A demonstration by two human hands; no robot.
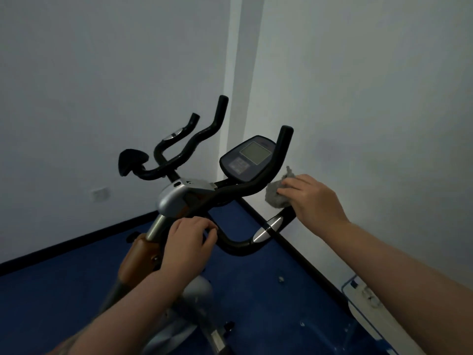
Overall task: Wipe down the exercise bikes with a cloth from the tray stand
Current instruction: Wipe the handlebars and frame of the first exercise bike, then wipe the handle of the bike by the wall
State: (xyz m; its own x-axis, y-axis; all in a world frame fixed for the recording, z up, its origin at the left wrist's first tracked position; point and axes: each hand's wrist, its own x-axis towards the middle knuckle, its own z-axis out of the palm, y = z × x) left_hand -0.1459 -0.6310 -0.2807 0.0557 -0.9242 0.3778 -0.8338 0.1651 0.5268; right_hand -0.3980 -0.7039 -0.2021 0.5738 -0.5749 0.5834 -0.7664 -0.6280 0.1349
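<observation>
An exercise bike with black handlebars and a grey console stands in the room's corner. My right hand grips a crumpled grey cloth and presses it onto the near right handlebar grip, just above its silver sensor plate. My left hand rests on the handlebar's lower bend beside the silver stem, fingers curled over the bar. A second bike's black handlebars rise behind the first.
White walls close in behind and to the right. Blue carpet covers the floor. A white object with a blue frame sits low at the right wall.
</observation>
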